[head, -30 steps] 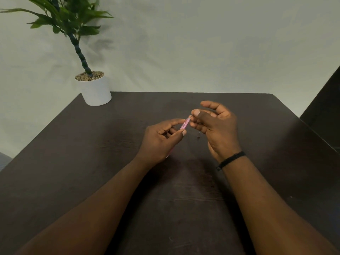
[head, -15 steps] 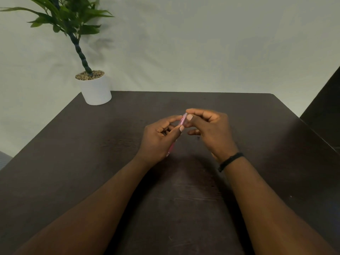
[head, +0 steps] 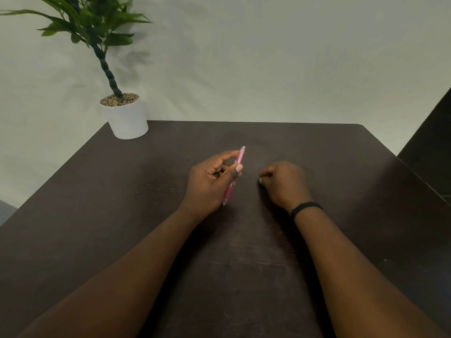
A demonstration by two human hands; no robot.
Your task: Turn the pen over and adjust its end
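One white pot [head: 128,120] holds plant [head: 92,25], pebbles; left hand [head: 210,184] grips pink pen [head: 234,175].

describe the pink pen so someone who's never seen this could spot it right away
Start at the dark brown wooden table and look to its middle, away from the white plant pot at the far left corner. There the left hand pinches a slim pink plastic pen, the only brightly coloured thing on the table.

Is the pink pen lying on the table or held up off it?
Held up. The left hand pinches the pink pen between thumb and fingers, its far end tilted above the table; the near end's contact is unclear.
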